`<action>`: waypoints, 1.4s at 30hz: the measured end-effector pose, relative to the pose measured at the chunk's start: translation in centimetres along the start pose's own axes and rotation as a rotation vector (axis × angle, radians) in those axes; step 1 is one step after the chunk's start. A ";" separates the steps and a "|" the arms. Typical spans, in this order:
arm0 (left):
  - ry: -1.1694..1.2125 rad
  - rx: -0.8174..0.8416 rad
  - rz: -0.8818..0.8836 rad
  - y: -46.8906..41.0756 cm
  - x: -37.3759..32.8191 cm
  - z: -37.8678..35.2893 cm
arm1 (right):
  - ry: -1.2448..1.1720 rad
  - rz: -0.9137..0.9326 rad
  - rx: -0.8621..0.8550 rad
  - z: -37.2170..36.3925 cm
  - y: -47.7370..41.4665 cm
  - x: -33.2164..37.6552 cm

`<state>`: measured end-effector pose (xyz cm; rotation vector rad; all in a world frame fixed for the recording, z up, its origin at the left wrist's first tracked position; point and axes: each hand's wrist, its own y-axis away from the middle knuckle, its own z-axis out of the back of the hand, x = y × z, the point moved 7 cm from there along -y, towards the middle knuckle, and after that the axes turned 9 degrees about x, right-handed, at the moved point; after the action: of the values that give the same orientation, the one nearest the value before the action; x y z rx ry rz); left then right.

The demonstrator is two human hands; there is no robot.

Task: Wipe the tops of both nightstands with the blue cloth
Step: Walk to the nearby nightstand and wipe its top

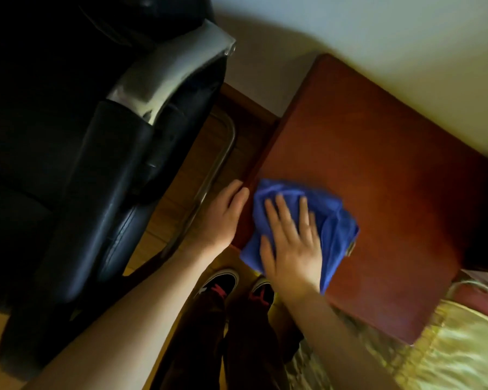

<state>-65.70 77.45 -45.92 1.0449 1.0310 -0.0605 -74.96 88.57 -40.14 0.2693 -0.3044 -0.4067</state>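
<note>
Blue cloth (333, 220) bunched, flat on nightstand (364, 153)

Crumpled blue cloth (333, 220) on reddish-brown nightstand (378, 164).

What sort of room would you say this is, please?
Probably a bedroom: a wooden nightstand stands against the wall beside a bed with a shiny bedspread, and a black chair is alongside.

The nightstand (364, 170) stands against the wall (350, 29), with the armchair (68, 164) to its left across a strip of floor (181, 178) and the bed (448, 347) to its right. The cloth (333, 229) lies on the nightstand's near left corner under the right hand (290, 243). The left hand (223, 215) rests at the nightstand's left edge. The person's shoes (220, 285) stand on the floor before the nightstand.
</note>
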 end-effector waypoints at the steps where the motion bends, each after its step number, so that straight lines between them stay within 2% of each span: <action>1: -0.011 0.005 0.005 0.0 -0.1 -0.1 | 0.023 -0.015 0.019 -0.9 1.6 0.3; 3: -0.002 -0.001 0.007 0.2 -0.2 -0.1 | 0.034 0.004 0.025 -1.2 1.6 0.0; 6: 0.006 0.023 -0.017 0.1 -0.4 -0.1 | -0.016 0.084 -0.018 1.2 -3.3 -1.5; 10: -0.056 0.021 -0.033 -0.1 0.0 0.0 | -0.034 -0.097 -0.219 6.2 -14.3 -7.3; 14: -0.083 0.009 -0.039 0.2 -0.4 -0.2 | 0.006 -0.142 -0.192 9.0 -20.4 -10.2; 18: -0.081 -0.021 -0.034 0.7 -1.3 -0.3 | -0.046 -0.070 -0.211 6.7 -13.1 -7.6; 20: -0.059 -0.031 -0.022 0.6 -1.3 -0.2 | -0.095 -0.014 -0.115 3.2 -5.4 -5.2; 23: -0.016 0.005 0.008 0.6 -0.9 -0.5 | -0.016 0.128 0.015 -0.5 3.6 -3.1; 25: -0.051 0.001 0.023 0.4 -0.4 -0.4 | -0.022 0.222 0.026 -0.4 3.2 -4.3; 27: -0.082 -0.023 0.012 0.2 -0.4 -0.2 | -0.063 0.216 -0.050 1.5 -1.0 -6.6; 31: -0.127 -0.079 -0.027 0.2 -0.5 -0.4 | -0.076 0.010 -0.231 6.3 -10.7 -12.7; 35: -0.179 -0.098 -0.028 0.5 -1.1 -0.6 | -0.054 -0.137 -0.225 9.5 -16.0 -15.7; 38: -0.163 -0.115 -0.025 0.9 -1.3 -0.5 | -0.069 -0.110 -0.230 8.4 -12.9 -14.1; 40: -0.191 -0.101 -0.031 1.1 -1.8 -0.6 | -0.108 -0.035 -0.211 5.5 -6.6 -11.3; 42: -0.190 -0.080 -0.019 1.4 -1.6 -0.5 | -0.107 0.053 -0.117 2.1 1.0 -8.5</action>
<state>-66.30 77.92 -43.86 0.9375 0.8647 -0.1302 -82.79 92.65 -39.86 0.1251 -0.3903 -0.3857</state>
